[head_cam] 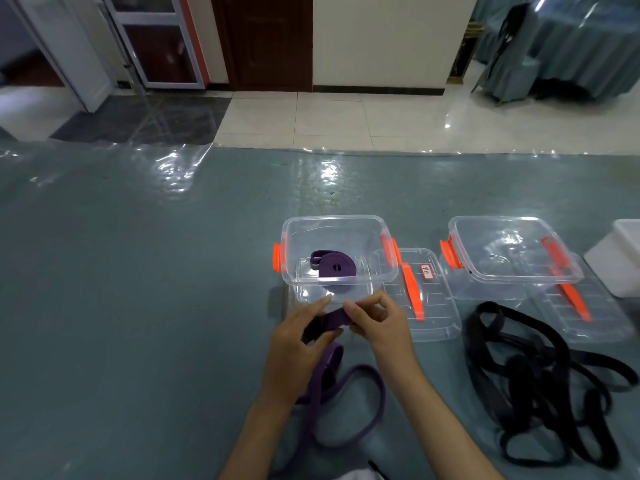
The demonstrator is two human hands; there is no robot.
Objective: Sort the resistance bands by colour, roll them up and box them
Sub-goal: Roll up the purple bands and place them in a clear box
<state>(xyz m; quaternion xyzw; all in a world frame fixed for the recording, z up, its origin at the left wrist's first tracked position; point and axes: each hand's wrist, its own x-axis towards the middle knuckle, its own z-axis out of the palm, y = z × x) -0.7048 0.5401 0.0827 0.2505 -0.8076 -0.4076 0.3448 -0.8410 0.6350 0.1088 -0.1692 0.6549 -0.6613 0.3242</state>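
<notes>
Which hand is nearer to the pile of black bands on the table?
The right hand. It pinches the purple band just left of the black bands, with bare table between them. The left hand holds the same band further left, beyond the right hand.

I see a grey-blue surface [138,306] under a shiny clear plastic sheet. On it stand two clear plastic boxes with orange latches, one left [377,271], one right [464,258], each beside a flat clear lid [436,317] [595,317]. A tangle of black rubber bands [540,382] lies near right, a loose purple rubber band [353,410] near centre, a white container [620,261] at the right edge.
</notes>
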